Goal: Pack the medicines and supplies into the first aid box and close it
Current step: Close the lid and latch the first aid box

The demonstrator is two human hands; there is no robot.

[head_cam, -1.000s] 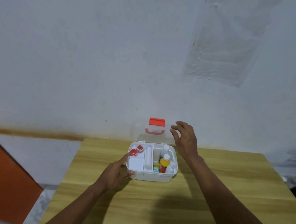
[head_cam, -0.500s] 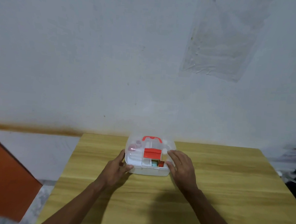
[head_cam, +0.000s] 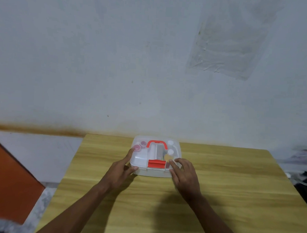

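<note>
1. First aid box (head_cam: 155,171) sits on the wooden counter (head_cam: 216,199), toward its far edge and near the wall (head_cam: 116,61).
2. Translucent lid (head_cam: 139,159) is down over the box; red latch (head_cam: 156,164) sits at the near front edge, between the two hands. Can't tell if the latch is snapped home.
3. Red carry handle (head_cam: 156,144) lies flat on the lid, beyond the latch.
4. Left hand (head_cam: 118,175): fingers (head_cam: 129,155) spread loosely. They lie along the box's left side while the thumb touches the near left corner. An open brace, not a closed grip.
5. Right hand (head_cam: 186,177): fingers (head_cam: 173,164) slightly spread and extended, tips resting on the lid's near right corner, just right of the latch. They press flat and pinch nothing.
6. Contents, blurred through the lid:
   - two red-capped jars (head_cam: 138,146) just beyond the left fingertips
   - white-capped bottles (head_cam: 170,147) beyond the right fingertips
   - a yellow-orange bottle (head_cam: 167,157) just beyond the right index tip
7. Both forearms reach in from the near edge, and the box sits centred between them.
8. An orange panel (head_cam: 7,171) stands off the counter, well left of the left hand.
</note>
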